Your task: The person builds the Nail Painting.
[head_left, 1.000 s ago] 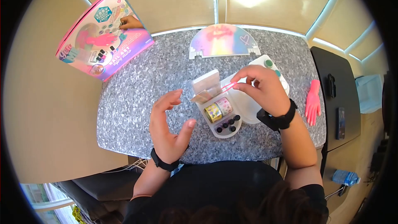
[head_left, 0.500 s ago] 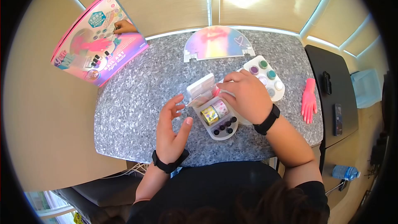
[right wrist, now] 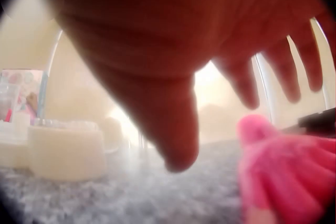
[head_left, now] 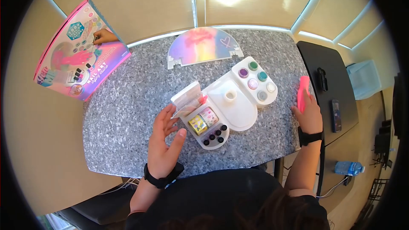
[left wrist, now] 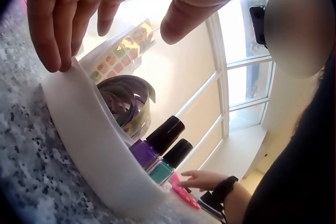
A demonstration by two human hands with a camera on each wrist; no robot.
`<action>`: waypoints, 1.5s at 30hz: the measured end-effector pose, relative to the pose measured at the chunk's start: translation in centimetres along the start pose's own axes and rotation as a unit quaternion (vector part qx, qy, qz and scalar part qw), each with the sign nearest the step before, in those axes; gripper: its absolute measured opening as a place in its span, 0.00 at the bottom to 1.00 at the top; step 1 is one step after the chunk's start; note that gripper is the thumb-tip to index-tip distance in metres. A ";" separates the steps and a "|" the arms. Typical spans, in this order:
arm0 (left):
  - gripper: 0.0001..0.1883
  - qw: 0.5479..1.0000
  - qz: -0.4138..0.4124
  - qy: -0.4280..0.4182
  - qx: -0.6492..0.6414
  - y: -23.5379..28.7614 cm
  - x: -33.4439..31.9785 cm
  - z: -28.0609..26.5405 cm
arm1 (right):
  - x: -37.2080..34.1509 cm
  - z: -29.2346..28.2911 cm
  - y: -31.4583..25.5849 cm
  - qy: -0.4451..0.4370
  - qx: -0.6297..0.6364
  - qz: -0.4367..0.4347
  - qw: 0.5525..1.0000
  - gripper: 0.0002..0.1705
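My left hand point(head_left: 164, 145), thumb apart from its fingers, is beside a white nail-art tray point(head_left: 240, 113). In the left wrist view its fingertips are right at the tray wall point(left wrist: 84, 124). Inside are a yellow patterned roll point(head_left: 197, 125), a pink-and-white roll point(head_left: 208, 116) and several black-capped nail polish bottles point(head_left: 218, 132). Sticker sheets point(left wrist: 121, 56) stand upright behind the rolls, with a small pink item point(head_left: 203, 99) beside them. My right hand point(head_left: 310, 121) reaches over a pink model hand point(head_left: 303, 86) lying on the table. In the right wrist view its spread fingers hang above the model hand's palm point(right wrist: 289, 171).
Several glitter pots point(head_left: 262, 76) fill the tray's far right lobe. A rainbow half-round panel point(head_left: 204, 51) lies behind, and a large nail art box point(head_left: 81, 64) stands at back left. A black side table with a phone point(head_left: 336, 115) adjoins the right; a water bottle point(head_left: 349, 168) is lower.
My right hand has put the pink item it pinched down among the sticker sheets and moved right to the model hand. My left hand has come closer to the tray. The view has turned rightward.
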State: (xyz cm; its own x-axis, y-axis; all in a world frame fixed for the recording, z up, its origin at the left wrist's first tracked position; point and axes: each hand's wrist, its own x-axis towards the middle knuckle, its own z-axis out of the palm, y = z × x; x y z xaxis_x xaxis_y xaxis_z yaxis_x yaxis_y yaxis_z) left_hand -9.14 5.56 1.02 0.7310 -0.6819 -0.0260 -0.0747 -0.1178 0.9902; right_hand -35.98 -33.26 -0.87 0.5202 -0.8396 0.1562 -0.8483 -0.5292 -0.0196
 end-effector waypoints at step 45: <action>0.28 0.999 0.037 0.026 -0.001 -1.7 -0.5 -0.3 | -4.4 -3.8 -17.5 0.038 0.288 -0.328 0.899 0.33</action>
State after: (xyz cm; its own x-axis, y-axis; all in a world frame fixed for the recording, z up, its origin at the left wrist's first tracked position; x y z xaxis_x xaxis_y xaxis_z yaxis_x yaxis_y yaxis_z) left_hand -9.14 6.32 -0.58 0.7582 -0.6497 0.0545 -0.1292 -0.0678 0.9893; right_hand -23.79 -19.86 2.52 0.8625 -0.3252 0.3877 -0.1587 -0.9013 -0.4030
